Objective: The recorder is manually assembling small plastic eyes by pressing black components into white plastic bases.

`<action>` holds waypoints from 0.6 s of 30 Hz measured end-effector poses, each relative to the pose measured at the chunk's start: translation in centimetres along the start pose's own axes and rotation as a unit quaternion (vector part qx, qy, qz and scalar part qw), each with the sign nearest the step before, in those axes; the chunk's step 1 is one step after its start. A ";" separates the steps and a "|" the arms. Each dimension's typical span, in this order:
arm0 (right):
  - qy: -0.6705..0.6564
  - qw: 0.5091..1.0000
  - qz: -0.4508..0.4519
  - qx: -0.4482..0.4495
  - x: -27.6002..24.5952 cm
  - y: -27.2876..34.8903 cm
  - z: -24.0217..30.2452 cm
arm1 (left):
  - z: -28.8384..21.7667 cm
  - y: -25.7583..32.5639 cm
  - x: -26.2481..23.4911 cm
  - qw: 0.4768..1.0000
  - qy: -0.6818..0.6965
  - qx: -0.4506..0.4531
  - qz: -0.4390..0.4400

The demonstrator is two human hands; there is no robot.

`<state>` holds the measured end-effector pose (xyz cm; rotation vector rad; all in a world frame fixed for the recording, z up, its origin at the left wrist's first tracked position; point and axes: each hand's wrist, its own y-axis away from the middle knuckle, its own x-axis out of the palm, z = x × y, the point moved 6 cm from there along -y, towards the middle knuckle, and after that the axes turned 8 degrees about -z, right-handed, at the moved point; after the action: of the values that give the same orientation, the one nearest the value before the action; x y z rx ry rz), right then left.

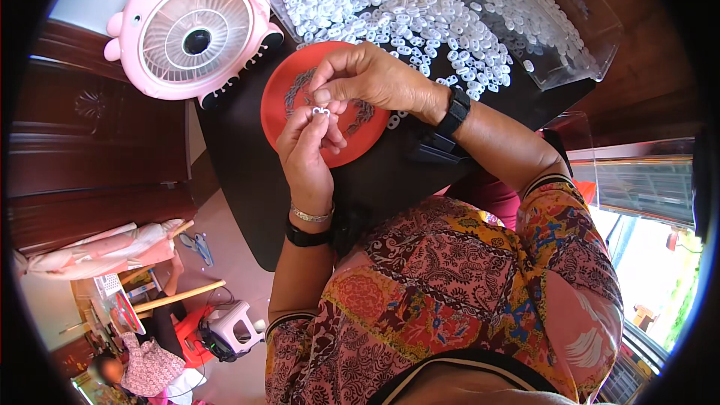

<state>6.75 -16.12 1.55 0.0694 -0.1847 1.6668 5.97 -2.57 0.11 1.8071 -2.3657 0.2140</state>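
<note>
In the head view, the left hand [306,146] grips a small white piece [321,111] between thumb and fingers, held up over the red plate [271,109]. The right hand [371,79] bends in from the other side, thumb and forefinger drawn together just above that piece; I cannot tell whether anything sits between their tips. Below both hands, small grey parts [365,115] lie scattered on the plate. Beyond the right hand spreads a heap of white oval pieces [420,11], each with holes, with a clear bin [600,67] of similar pieces farther to its right. A pink fan [259,11] stands beyond the left hand, on the black table [236,169].
</note>
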 end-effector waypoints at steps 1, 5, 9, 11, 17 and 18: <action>0.003 1.000 0.002 -0.006 0.1 0.0 0.1 | 0.0 0.0 -0.1 1.000 0.000 0.000 -0.001; -0.005 0.999 0.029 -0.031 0.3 -0.2 -0.4 | -0.3 -0.1 -0.1 1.000 -0.010 0.019 0.009; -0.026 0.999 0.031 -0.019 0.4 -0.2 -0.6 | -0.3 -0.1 -0.2 1.000 0.002 0.029 -0.002; -0.059 0.998 0.011 -0.010 0.3 -0.1 -0.4 | -0.2 -0.1 -0.4 1.000 0.000 0.029 -0.005; -0.074 0.997 -0.017 -0.010 -0.1 0.1 -0.1 | 0.0 -0.1 -0.6 1.000 0.016 0.018 -0.014; -0.073 0.997 -0.015 -0.021 0.0 0.1 -0.1 | 0.1 -0.2 -0.6 1.000 0.021 0.013 -0.018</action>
<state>6.63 -16.11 1.41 0.1613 -0.3275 1.6287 6.28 -2.10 -0.13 1.8351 -2.3104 0.2770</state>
